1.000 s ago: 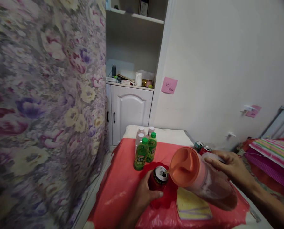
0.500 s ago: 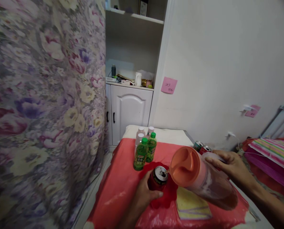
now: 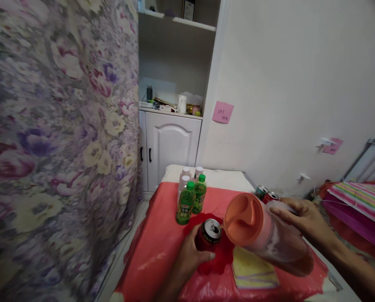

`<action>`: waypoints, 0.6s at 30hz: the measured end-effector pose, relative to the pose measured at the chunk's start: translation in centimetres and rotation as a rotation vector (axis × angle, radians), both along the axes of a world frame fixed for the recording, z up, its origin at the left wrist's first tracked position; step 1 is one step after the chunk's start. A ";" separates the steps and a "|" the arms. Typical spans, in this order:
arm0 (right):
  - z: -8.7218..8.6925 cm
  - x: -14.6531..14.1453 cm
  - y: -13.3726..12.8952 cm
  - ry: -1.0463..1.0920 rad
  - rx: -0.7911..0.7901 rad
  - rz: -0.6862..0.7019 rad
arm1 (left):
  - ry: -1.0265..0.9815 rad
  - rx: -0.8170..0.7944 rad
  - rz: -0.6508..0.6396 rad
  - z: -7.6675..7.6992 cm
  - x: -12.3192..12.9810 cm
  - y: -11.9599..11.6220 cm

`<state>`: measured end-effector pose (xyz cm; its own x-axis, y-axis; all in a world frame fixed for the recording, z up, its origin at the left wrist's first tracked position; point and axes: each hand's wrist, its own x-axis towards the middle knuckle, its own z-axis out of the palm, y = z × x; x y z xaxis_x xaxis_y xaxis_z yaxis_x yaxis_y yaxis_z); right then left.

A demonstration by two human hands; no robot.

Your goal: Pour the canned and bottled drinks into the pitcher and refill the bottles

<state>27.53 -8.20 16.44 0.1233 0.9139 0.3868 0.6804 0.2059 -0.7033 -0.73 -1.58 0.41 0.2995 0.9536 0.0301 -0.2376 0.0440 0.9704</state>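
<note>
My left hand [image 3: 192, 253] is wrapped round a dark red drink can [image 3: 210, 235] with an open silver top. Under the can lies a red scalloped mat [image 3: 217, 266]. By its handle, my right hand [image 3: 303, 216] grips a clear pitcher [image 3: 288, 247] with an orange lid [image 3: 244, 220]. The pitcher is tipped to the left, with brownish liquid inside, and a thin stream runs from its spout at the can's opening. A folded yellow cloth [image 3: 253, 270] lies below the pitcher.
Two green-capped bottles [image 3: 185, 205] and several white-capped clear bottles [image 3: 183, 184] stand left of centre on the red-covered table [image 3: 149, 251]. Behind the pitcher are a green can [image 3: 261, 191] and a red can [image 3: 271, 197]. A floral curtain [image 3: 64, 126] hangs at left; a cabinet [image 3: 173, 142] stands behind.
Hands, can and tilted pitcher keep nearly the same positions, and the thin stream is still there. The whole view has shifted only very slightly.
</note>
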 end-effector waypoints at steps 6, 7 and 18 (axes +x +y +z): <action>0.6 -0.5 -0.2 0.005 0.005 -0.004 | 0.004 0.009 -0.001 0.2 0.0 -0.1; 0.7 -0.6 -0.3 0.005 0.007 -0.003 | 0.004 0.007 0.001 0.1 0.0 0.0; 0.4 -0.4 -0.1 -0.019 0.010 0.016 | -0.008 0.000 -0.006 -0.1 -0.1 0.0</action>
<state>27.16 -8.34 16.88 0.1009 0.9116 0.3985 0.6902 0.2243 -0.6879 -0.83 -1.59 0.33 0.3052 0.9517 0.0328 -0.2450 0.0452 0.9685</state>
